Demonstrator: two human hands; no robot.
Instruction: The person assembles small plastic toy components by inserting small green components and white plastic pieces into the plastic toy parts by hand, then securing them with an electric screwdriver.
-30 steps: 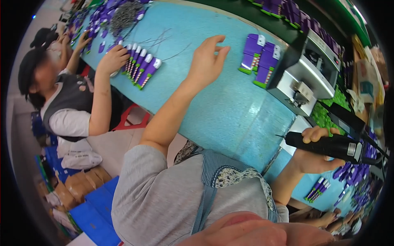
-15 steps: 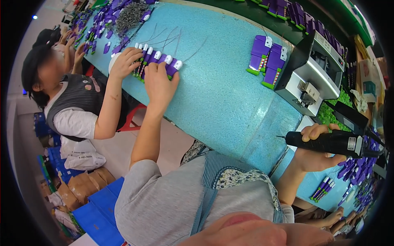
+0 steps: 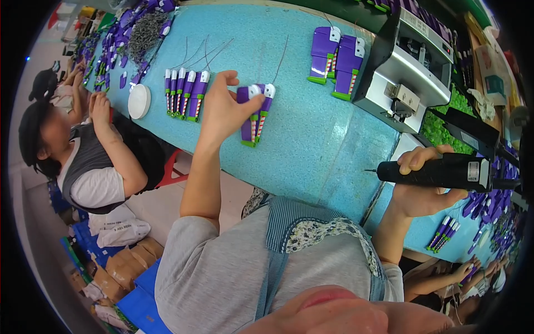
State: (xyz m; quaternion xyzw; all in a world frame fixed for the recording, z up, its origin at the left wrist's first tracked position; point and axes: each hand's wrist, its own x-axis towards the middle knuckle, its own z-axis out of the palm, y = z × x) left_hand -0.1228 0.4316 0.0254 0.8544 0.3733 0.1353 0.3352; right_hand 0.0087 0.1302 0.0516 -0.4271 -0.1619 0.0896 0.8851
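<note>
over the turquoise table [image 3: 311,139], left hand [image 3: 225,111] grips purple toy parts [image 3: 255,114]; right hand [image 3: 425,186] grips screwdriver [image 3: 439,171].

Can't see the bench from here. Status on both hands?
Left hand grips two purple toy parts above the teal table. Right hand holds black electric screwdriver. Four more parts lie nearby.

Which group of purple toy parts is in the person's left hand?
The pair at the table's middle, gripped by the left hand; the row farther left lies untouched.
</note>
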